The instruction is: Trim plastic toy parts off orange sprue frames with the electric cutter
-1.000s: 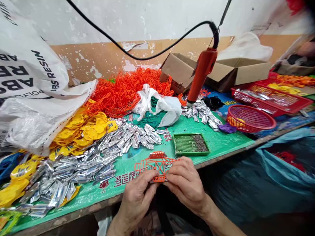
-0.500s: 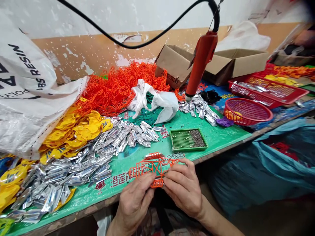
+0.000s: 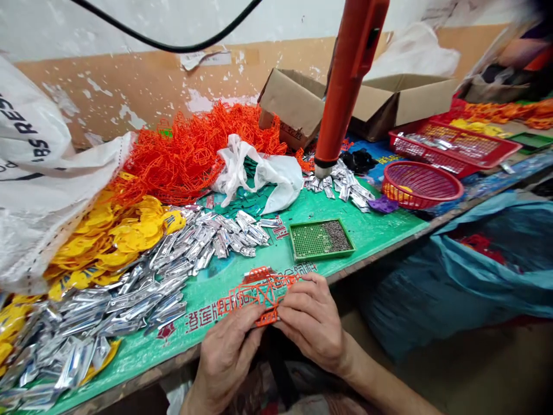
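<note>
Between my two hands is an orange plastic lattice frame point(image 3: 268, 294), held at the table's front edge. My left hand point(image 3: 228, 349) pinches its near left side with thumb and fingers. On the right, my right hand point(image 3: 311, 323) has its fingers closed round the near right side. Parts of the frame are hidden behind the fingers. Just beyond it lies a green tray point(image 3: 298, 253) with small dark screws massed at its right end. An orange electric screwdriver point(image 3: 345, 86) hangs tip down above the table, apart from both hands.
Silver metal-looking strips point(image 3: 164, 276) are heaped on the left, beside yellow plastic pieces point(image 3: 125, 233) and a white sack point(image 3: 64, 173). Orange frames point(image 3: 185, 153) pile up behind. A red round basket point(image 3: 421, 187) and cardboard boxes point(image 3: 294, 104) stand at the right and back.
The view has shifted slightly, and the hanging screwdriver appears larger and nearer. Both hands keep hold of the orange frame in nearly the same pose.
</note>
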A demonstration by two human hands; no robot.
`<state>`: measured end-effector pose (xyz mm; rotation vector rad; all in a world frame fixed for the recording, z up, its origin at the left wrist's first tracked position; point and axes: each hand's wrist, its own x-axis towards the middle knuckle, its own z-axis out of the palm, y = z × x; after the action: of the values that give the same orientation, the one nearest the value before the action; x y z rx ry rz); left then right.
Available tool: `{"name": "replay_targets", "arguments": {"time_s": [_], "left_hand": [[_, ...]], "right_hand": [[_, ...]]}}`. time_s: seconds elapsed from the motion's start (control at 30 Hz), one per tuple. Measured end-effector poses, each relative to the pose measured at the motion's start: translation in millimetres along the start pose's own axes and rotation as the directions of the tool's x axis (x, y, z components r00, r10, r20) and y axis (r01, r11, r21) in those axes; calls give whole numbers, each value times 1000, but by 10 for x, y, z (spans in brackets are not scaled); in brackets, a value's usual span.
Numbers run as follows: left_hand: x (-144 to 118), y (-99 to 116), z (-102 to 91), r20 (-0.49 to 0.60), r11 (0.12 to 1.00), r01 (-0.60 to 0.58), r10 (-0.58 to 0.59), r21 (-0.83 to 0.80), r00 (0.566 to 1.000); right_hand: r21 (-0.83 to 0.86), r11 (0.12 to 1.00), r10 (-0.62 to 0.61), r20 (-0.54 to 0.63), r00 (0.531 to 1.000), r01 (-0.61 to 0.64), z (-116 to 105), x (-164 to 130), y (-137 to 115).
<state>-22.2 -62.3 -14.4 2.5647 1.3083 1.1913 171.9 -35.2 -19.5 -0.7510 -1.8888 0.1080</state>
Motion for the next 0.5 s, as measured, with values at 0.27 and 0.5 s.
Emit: {"name": "replay_targets", "arguments": {"time_s": [0.27, 0.5], "left_hand": [[-25, 10, -1, 10, 995, 54, -54, -82, 999], [-13, 19, -21, 39, 993, 39, -35, -108, 999]], "right_hand": [[1, 1000, 12, 3, 1000, -12, -15, -33, -8], [26, 1000, 14, 2, 1000, -14, -43, -64, -6]]}}
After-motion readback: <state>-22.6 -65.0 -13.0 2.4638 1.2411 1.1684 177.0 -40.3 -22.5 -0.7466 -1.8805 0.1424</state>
